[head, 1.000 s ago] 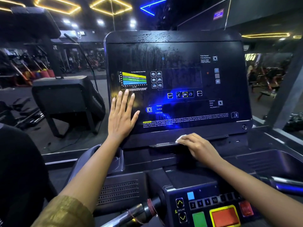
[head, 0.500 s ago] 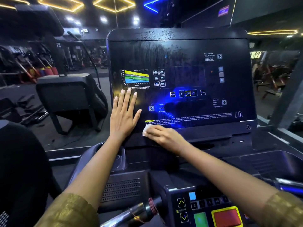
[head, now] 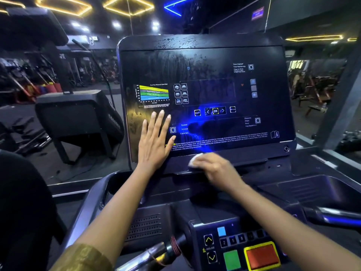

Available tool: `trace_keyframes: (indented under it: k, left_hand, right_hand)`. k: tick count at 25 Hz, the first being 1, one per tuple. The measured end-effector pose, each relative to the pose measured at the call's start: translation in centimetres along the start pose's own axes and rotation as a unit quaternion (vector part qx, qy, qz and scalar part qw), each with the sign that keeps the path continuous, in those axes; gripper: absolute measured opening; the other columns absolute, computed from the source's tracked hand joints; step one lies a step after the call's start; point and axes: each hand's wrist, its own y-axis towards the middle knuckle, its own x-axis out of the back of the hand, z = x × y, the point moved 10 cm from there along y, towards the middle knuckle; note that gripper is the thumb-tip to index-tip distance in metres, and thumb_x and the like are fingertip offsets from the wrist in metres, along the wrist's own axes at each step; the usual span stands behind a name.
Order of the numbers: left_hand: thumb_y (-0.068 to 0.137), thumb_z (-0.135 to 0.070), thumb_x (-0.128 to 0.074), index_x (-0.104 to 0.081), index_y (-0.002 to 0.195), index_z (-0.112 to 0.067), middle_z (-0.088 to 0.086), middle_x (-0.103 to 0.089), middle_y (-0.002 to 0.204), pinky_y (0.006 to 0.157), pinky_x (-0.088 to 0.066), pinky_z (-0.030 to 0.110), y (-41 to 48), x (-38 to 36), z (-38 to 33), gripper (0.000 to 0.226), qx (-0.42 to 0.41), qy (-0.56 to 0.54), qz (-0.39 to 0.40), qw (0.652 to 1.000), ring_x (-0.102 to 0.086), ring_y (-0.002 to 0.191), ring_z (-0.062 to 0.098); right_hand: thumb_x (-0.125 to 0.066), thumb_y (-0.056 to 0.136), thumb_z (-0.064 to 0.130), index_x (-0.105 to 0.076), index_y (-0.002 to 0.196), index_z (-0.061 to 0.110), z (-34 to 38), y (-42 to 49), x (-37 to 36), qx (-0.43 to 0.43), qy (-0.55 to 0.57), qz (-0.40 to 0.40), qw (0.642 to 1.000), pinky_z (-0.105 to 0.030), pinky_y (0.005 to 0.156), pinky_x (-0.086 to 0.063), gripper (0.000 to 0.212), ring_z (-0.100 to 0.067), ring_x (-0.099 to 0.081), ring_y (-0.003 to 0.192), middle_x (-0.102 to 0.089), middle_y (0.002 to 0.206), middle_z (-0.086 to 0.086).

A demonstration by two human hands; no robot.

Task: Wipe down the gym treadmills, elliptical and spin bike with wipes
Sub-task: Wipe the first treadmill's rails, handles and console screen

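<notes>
A treadmill's black console panel (head: 205, 75) fills the middle of the view, streaked with wet smears. My left hand (head: 155, 141) lies flat with straight fingers on the panel's lower left, below the coloured heart-rate chart. My right hand (head: 214, 169) grips a small white wipe (head: 195, 160) and presses it on the ledge under the panel's bottom edge, just right of my left hand. Only a corner of the wipe shows past my fingers; the hand is blurred.
Below the ledge sits the control pad (head: 240, 249) with a green button, a red stop button and arrow keys. A metal handlebar (head: 152, 255) crosses the bottom. Another treadmill console (head: 78, 118) stands to the left. A cup-holder tray (head: 322, 188) lies at the right.
My right hand slid the wipe leftwards along the ledge to beside my left hand, then back to the right. My left hand stayed flat on the panel.
</notes>
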Motion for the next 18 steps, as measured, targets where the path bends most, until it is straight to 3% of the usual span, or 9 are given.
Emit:
trace_keyframes:
  k: [3,8,11,15,18]
  left_hand:
    - [0.096,-0.042,-0.034,-0.031,0.147,-0.013,0.011,-0.028,0.155,0.117,-0.010,0.044,-0.3,-1.3,-2.4,0.059,0.016,-0.015,0.017,1.000,-0.018,0.144,0.027]
    - [0.097,-0.045,-0.030,-0.027,0.150,-0.015,0.010,-0.023,0.157,0.117,-0.009,0.046,-1.2,-2.9,-2.7,0.061,0.024,0.044,0.039,0.998,-0.015,0.145,0.027]
    - [0.097,-0.044,-0.030,-0.027,0.149,-0.014,0.011,-0.024,0.156,0.117,-0.008,0.046,-1.2,-2.8,-2.7,0.061,0.025,0.048,0.034,0.998,-0.015,0.145,0.028]
    - [0.097,-0.043,-0.029,-0.028,0.149,-0.013,0.011,-0.024,0.156,0.117,-0.007,0.046,-1.2,-2.7,-2.8,0.060,0.029,0.044,0.035,0.998,-0.013,0.145,0.027]
    - [0.097,-0.044,-0.028,-0.027,0.149,-0.013,0.011,-0.023,0.157,0.118,-0.007,0.045,-1.1,-2.6,-2.8,0.060,0.026,0.044,0.042,0.998,-0.012,0.146,0.026]
  right_hand:
    - [-0.040,0.081,0.012,-0.069,0.106,0.017,3.6,0.1,-4.1,0.031,0.007,0.072,0.997,-0.027,0.056,-0.054,0.038,-0.018,-0.061,0.087,-0.066,0.100,0.002]
    - [-0.041,0.083,0.018,-0.070,0.095,0.019,-1.8,-2.8,0.1,-0.035,-0.046,0.044,0.997,-0.023,0.049,-0.051,0.032,-0.016,-0.063,0.079,-0.066,0.090,0.005]
    - [-0.047,0.079,0.013,-0.070,0.090,0.019,-7.3,-5.4,3.0,-0.092,-0.073,0.036,0.992,-0.026,0.056,-0.054,0.027,-0.018,-0.064,0.079,-0.067,0.088,0.006]
    - [-0.070,0.069,-0.003,-0.070,0.083,0.017,-13.0,-7.7,6.0,-0.158,-0.098,0.052,0.981,-0.031,0.059,-0.055,0.025,-0.023,-0.064,0.075,-0.067,0.082,0.003]
    - [-0.068,0.071,-0.004,-0.070,0.079,0.018,-15.8,-8.1,7.6,-0.229,-0.110,0.061,0.965,-0.036,0.062,-0.054,0.023,-0.026,-0.065,0.077,-0.067,0.080,0.002]
